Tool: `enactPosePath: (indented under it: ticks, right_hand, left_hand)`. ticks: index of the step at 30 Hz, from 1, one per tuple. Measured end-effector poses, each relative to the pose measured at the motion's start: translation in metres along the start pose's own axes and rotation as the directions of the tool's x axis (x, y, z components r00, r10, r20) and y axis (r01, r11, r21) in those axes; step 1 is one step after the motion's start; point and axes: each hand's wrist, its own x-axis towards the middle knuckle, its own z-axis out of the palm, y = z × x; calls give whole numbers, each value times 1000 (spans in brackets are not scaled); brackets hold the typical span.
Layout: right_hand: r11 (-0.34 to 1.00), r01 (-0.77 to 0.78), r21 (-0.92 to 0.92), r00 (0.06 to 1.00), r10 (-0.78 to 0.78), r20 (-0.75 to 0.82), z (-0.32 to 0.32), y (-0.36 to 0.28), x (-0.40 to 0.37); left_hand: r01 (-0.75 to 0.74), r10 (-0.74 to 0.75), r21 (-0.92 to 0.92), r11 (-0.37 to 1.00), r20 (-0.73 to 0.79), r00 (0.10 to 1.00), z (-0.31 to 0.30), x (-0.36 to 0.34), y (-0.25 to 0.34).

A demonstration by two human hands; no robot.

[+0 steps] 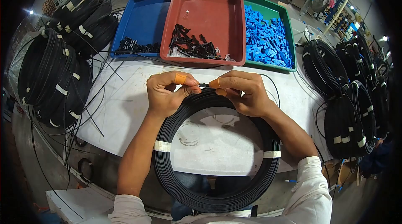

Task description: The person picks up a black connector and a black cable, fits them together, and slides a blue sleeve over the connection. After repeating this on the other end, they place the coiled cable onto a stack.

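A small black connector (203, 85) shows between my two hands, above the far edge of a coil of black cable (163, 165). My left hand (169, 94) pinches it between thumb and forefinger, with orange tape on one finger. From the other side my right hand (247, 92), with orange covers on its thumb and forefinger, pinches the black cable at the connector. How far the cable sits inside the connector is hidden by the fingertips. White bands wrap the coil, which rests partly on the table and partly over my lap.
Beyond my hands stand a red tray (209, 10) with black parts and scraps, a blue tray (144, 12) with black parts, and a green tray (289, 35) full of blue connectors. Banded cable coils (54, 77) are stacked left, more coils (347, 119) right. Loose cable ends cross the white table (125, 127).
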Motion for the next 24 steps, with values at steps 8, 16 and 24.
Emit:
enactPosePath:
  ticks: [8, 16, 24]
  right_hand:
    - [978, 99, -186, 994, -107, -30, 4, 5, -2]
    - [985, -104, -136, 994, 105, 2, 10, 2, -5]
    - [806, -465, 366, 885, 404, 232, 11, 30, -7]
  left_hand:
    - [-102, 97, 235, 967, 34, 995, -1, 3, 3]
    - [-114, 92, 300, 947, 88, 992, 0, 2, -4]
    - [-227, 124, 636, 738, 203, 971, 4, 3, 7]
